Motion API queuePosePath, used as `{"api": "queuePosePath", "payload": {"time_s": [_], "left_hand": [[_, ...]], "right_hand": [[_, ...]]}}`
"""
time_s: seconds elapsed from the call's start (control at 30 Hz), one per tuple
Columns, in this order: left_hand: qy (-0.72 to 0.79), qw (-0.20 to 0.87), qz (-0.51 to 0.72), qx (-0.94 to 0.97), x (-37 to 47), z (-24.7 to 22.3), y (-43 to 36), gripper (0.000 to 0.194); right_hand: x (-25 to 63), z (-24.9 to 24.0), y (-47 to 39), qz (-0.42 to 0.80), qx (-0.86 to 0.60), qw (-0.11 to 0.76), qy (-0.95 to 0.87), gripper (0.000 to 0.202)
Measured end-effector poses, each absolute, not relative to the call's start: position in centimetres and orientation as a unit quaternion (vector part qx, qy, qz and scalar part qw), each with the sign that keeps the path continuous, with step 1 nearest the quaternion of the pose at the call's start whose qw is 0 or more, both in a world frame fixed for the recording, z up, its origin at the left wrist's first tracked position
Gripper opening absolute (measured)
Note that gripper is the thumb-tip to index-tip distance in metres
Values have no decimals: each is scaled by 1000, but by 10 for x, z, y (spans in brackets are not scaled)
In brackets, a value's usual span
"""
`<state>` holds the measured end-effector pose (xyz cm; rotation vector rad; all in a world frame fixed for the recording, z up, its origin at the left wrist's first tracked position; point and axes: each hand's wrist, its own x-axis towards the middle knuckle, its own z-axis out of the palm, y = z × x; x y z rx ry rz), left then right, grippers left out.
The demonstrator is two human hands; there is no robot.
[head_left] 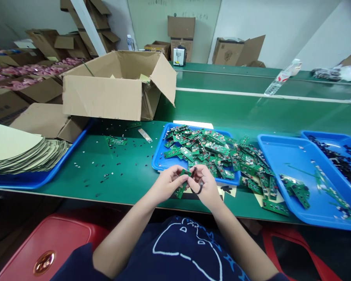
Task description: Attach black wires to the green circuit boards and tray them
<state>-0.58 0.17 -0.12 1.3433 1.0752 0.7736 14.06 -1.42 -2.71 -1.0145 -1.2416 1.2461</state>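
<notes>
Both hands meet over the front edge of the table around a small green circuit board (180, 191). My left hand (169, 181) is closed on the board, its thumb pressed across the top. Against the board's right side, my right hand (204, 183) is closed too, with a black ring-like band on one finger. A small dark piece shows at its fingertips, too small to name. Just beyond the hands lies a blue tray (155, 156) heaped with green circuit boards (204, 146); the heap spills over its right side onto the table.
Right of the heap, a blue tray (270, 146) holds a few boards; another blue tray (343, 137) holds black parts. A large open cardboard box (102, 97) stands back left. Yellowish sheets (14, 150) are stacked at left. Small bits litter the green table (84, 171). A plastic bottle (282, 78) leans behind.
</notes>
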Motion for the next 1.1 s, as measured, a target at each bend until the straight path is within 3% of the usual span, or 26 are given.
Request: {"api": "queuePosePath", "payload": {"time_s": [0.27, 0.53, 0.77, 0.87, 1.0, 1.1], "left_hand": [[474, 604, 438, 467, 0, -4, 0, 20], [487, 588, 377, 523, 8, 9, -1, 22], [497, 565, 360, 552, 4, 11, -2, 20], [505, 551, 360, 558, 3, 15, -3, 19], [516, 541, 349, 566, 3, 21, -9, 19], [523, 537, 359, 557, 3, 24, -13, 15]], "right_hand": [[157, -22, -17, 542, -365, 497, -571, 22], [166, -20, -19, 480, -384, 452, -646, 28], [169, -15, -21, 200, -488, 376, -762, 41], [161, -18, -24, 150, -516, 370, -758, 45], [156, -20, -25, 187, -564, 422, -685, 37], [157, -16, -25, 330, -519, 469, -634, 21]]}}
